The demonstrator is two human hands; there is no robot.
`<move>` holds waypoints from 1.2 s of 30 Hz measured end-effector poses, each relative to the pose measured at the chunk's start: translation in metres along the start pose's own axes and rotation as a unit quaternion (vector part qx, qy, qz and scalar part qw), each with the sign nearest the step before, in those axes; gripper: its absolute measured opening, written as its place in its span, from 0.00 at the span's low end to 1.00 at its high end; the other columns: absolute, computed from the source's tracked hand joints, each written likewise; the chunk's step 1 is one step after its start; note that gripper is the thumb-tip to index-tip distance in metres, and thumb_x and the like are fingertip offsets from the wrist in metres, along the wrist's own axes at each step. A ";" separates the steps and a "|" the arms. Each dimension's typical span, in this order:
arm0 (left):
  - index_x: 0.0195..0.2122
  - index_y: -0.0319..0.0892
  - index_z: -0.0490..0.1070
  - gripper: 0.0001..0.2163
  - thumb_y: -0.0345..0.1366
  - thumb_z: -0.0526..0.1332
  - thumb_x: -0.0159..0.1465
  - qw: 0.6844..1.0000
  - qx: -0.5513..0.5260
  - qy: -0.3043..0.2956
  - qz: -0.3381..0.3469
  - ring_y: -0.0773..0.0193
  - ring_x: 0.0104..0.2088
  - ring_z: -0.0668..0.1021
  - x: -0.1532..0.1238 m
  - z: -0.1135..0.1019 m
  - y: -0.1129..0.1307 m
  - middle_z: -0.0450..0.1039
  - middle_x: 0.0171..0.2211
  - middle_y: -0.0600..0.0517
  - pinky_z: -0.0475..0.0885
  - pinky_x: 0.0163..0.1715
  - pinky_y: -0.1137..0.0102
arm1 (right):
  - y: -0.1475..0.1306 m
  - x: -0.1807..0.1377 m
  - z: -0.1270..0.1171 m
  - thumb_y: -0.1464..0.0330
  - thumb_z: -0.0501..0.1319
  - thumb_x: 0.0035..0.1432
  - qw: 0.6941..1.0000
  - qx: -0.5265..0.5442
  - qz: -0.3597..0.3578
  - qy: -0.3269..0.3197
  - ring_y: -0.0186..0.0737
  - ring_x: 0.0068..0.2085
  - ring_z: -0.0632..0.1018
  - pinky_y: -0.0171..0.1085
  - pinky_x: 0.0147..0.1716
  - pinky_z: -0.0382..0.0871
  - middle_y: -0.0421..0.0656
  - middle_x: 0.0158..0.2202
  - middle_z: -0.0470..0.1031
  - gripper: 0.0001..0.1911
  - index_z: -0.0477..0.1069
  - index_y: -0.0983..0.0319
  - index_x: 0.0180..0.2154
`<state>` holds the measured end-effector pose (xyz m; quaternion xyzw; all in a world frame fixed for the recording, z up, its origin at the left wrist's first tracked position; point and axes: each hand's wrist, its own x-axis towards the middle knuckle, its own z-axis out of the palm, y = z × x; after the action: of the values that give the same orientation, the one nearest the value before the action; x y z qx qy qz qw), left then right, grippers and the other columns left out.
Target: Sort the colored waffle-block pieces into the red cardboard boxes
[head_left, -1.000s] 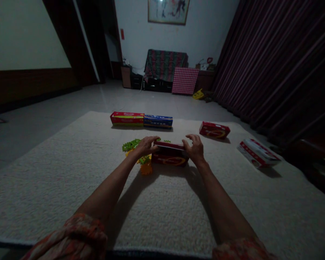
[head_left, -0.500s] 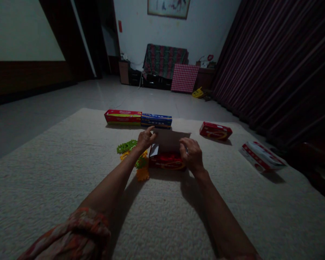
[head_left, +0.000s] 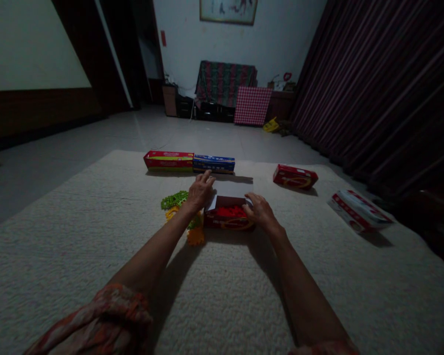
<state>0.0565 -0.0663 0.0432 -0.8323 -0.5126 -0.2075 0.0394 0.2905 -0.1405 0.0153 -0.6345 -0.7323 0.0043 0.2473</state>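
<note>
A dark red cardboard box (head_left: 227, 224) stands on the pale quilted mat with its top open and red pieces (head_left: 229, 212) inside. Its lid (head_left: 234, 188) is folded back on the far side, pale inner face up. My left hand (head_left: 201, 193) is at the box's left side flap and the lid's left end, fingers stretched forward and apart. At the right end, my right hand (head_left: 261, 211) has the small side flap between thumb and fingers. Just left of the box lie green toothed pieces (head_left: 174, 199) and orange ones (head_left: 196, 235), partly hidden by my left forearm.
Farther back on the mat (head_left: 222, 296), a red and green box (head_left: 169, 161) and a blue box (head_left: 213, 163) lie end to end. A red box (head_left: 295, 177) and a white and red box (head_left: 359, 211) lie to the right. Dark curtains (head_left: 340, 74) hang along the right side.
The lid has swung back away from me, and the red pieces in the box now show. My left hand has moved slightly; my right hand has shifted from the lid to the right side flap.
</note>
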 end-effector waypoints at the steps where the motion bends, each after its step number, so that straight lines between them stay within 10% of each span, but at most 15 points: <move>1: 0.53 0.39 0.76 0.14 0.32 0.57 0.67 0.999 0.003 -0.022 0.031 0.48 0.61 0.70 0.000 -0.001 0.000 0.68 0.63 0.42 0.70 0.58 0.59 | -0.002 0.001 -0.002 0.70 0.59 0.61 1.000 -0.004 0.007 -0.009 0.52 0.57 0.75 0.47 0.59 0.66 0.56 0.57 0.76 0.22 0.71 0.68 0.56; 6: 0.42 0.39 0.79 0.13 0.34 0.54 0.70 0.992 -0.004 -0.096 0.082 0.55 0.48 0.79 -0.005 -0.006 0.000 0.80 0.45 0.43 0.72 0.53 0.63 | -0.011 0.005 -0.011 0.72 0.57 0.62 0.998 -0.025 0.037 -0.050 0.51 0.59 0.75 0.46 0.60 0.66 0.54 0.59 0.75 0.24 0.70 0.67 0.59; 14: 0.59 0.39 0.72 0.21 0.37 0.61 0.65 0.989 -0.061 -0.125 0.046 0.53 0.55 0.77 -0.013 -0.016 0.009 0.76 0.56 0.43 0.71 0.56 0.65 | -0.019 0.012 -0.027 0.79 0.53 0.59 0.992 -0.036 0.066 -0.097 0.48 0.54 0.78 0.41 0.55 0.69 0.52 0.55 0.78 0.28 0.70 0.65 0.60; 28: 0.52 0.41 0.79 0.20 0.23 0.59 0.60 0.982 -0.012 -0.170 0.076 0.54 0.52 0.79 -0.010 -0.039 -0.006 0.80 0.49 0.43 0.73 0.52 0.65 | 0.002 -0.004 -0.043 0.77 0.57 0.60 0.981 -0.154 0.082 -0.082 0.50 0.56 0.74 0.40 0.52 0.66 0.53 0.55 0.75 0.15 0.80 0.63 0.44; 36: 0.54 0.44 0.76 0.20 0.24 0.55 0.64 0.984 0.042 -0.171 0.033 0.53 0.52 0.77 -0.024 -0.042 0.008 0.75 0.51 0.41 0.73 0.48 0.64 | -0.015 -0.002 -0.042 0.75 0.53 0.65 0.980 -0.122 0.125 -0.093 0.45 0.51 0.76 0.36 0.48 0.66 0.54 0.51 0.75 0.19 0.74 0.65 0.54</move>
<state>0.0416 -0.1020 0.0731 -0.8697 -0.4919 -0.0392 -0.0073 0.2916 -0.1585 0.0559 -0.7435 -0.6617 0.0053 0.0964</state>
